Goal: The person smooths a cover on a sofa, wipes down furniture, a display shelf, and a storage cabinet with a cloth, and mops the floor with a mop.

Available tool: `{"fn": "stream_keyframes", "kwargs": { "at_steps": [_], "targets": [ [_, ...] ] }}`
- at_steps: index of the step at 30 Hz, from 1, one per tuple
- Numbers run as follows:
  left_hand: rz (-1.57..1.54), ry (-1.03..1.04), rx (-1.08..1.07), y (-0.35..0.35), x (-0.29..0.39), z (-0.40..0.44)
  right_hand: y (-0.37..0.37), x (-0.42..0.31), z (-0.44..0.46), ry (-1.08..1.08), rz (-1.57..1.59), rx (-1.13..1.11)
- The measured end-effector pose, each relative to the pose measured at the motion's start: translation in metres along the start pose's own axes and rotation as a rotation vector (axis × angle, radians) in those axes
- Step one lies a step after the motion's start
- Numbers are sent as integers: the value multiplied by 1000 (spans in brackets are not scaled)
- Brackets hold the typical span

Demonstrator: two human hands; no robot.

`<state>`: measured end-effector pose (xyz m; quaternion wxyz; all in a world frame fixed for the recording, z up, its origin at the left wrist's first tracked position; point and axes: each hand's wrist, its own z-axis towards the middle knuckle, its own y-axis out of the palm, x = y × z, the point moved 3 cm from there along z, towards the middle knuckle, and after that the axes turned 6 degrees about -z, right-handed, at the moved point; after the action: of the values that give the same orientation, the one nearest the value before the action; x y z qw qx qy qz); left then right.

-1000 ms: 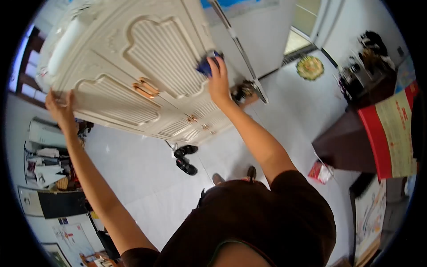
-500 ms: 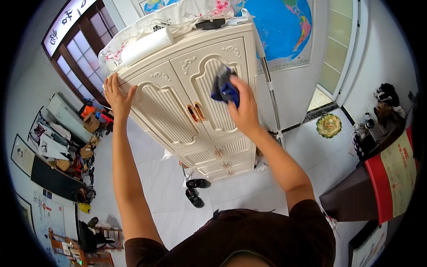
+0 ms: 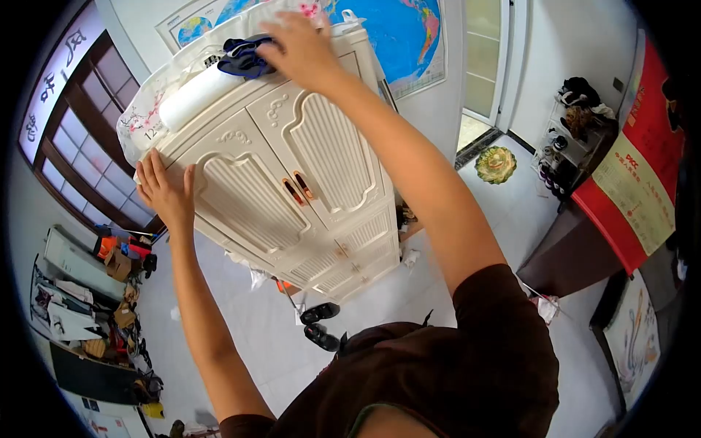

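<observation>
Dark cloth with blue edging; looks crumpled, bunched into loose folds; appears near the middle of the front top edge of a cream cabinet; cannot tell if resting there or clear of it; as for the cabinet, stands upright; bears fluted door panels, carved scrolls and coppery handles paired where the upper doors meet; has every visible door shut.

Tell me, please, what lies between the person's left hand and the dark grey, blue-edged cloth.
In the head view, the smooth white roll and the cream, carved-door cabinet's upper front lie between the left hand and the cloth.
</observation>
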<state>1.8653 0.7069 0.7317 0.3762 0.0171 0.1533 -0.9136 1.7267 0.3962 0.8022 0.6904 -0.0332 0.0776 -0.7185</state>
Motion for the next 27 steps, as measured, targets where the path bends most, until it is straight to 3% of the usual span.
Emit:
{"fn": "stream_keyframes", "kwargs": {
  "at_steps": [2,4,6,9,12,15,18,21,23,24,25,26,27],
  "targets": [
    [7,-4,5,-1,2,0,-11,42,-2,113,-15,320],
    [-8,10,26,1,2,-1,-38,111,-16,478,78,491],
    [-11,15,33,0,3,-2,-33,158,-37,574,-151,236],
    [-1,7,28,2,3,-1,7,218,-71,658,-143,-225],
    [-4,25,24,0,5,0,30,230,-95,767,336,-271],
    [37,25,4,0,7,1,41,221,-97,697,623,-336],
    [68,68,-1,-2,7,0,55,242,-103,555,359,-303],
    [41,104,3,-8,13,-6,89,335,-152,684,293,-431],
    [-12,10,22,-18,31,-22,2,289,-140,787,36,-248],
    [-35,-45,36,-25,47,-33,-29,287,-131,393,-248,54],
    [-29,-17,32,-28,59,-47,-60,287,-128,342,-223,89],
    [-248,-42,67,-29,78,-62,-91,287,-125,290,-198,121],
    [-246,-15,-36,-24,86,-86,-124,281,-131,603,119,-92]
  ]
}}
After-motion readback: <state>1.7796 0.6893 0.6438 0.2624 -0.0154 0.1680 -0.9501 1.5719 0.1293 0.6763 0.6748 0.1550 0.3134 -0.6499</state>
